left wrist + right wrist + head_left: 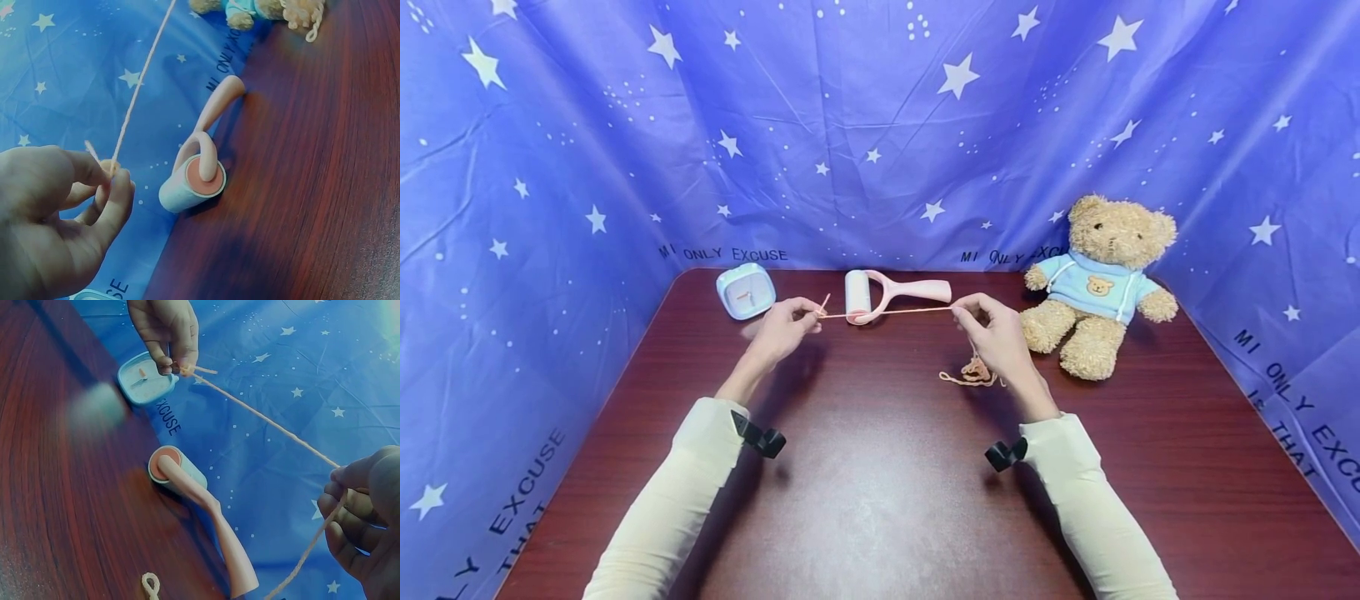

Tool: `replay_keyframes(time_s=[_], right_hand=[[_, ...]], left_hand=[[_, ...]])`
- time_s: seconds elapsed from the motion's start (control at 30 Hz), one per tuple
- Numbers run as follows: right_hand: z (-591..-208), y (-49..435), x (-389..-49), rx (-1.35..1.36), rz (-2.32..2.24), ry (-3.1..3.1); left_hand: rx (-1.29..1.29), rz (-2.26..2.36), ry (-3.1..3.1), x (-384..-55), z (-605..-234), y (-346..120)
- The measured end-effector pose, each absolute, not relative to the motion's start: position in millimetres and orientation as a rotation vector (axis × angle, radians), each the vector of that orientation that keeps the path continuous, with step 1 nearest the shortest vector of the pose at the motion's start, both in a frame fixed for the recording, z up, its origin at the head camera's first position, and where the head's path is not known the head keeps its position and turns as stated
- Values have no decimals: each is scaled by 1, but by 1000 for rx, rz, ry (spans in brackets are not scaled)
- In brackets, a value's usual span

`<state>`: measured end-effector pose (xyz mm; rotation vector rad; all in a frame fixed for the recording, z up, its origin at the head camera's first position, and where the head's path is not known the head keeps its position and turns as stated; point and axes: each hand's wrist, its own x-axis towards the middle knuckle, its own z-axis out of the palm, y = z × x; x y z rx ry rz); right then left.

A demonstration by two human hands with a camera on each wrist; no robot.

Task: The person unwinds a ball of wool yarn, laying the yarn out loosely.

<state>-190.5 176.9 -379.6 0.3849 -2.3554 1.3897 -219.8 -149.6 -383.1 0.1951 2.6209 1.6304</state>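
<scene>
A strand of peach yarn point(891, 313) runs taut between the two hands, above the table. My left hand point(792, 327) pinches one end between thumb and fingers; a small loop and a short loose tail point(206, 370) show at its fingertips. My right hand point(997, 337) pinches the strand farther along, and from there the yarn hangs down point(307, 553). Below that hand, a loose heap of the same yarn point(976, 371) lies on the table. Behind the taut strand rests a pink-handled lint roller point(859, 293), overlapped by the yarn in the head view.
A small light-blue clock point(747, 291) stands at the back left, just behind the left hand. A teddy bear in a blue sweater point(1093, 287) sits at the back right. The dark red wooden table point(865, 500) is bordered by a blue star-patterned curtain point(850, 125).
</scene>
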Motion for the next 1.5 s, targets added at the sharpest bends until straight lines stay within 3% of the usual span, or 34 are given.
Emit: replay_keyframes(time_s=[0.6,1.5], right_hand=[[-383,191,-185,401,1244,-2532],[-389,223,-186,359,1114,-2588]], left_hand=[[-15,2397,2004,-221,-382,-148],[-40,2491,1995,-224,-380,-155]])
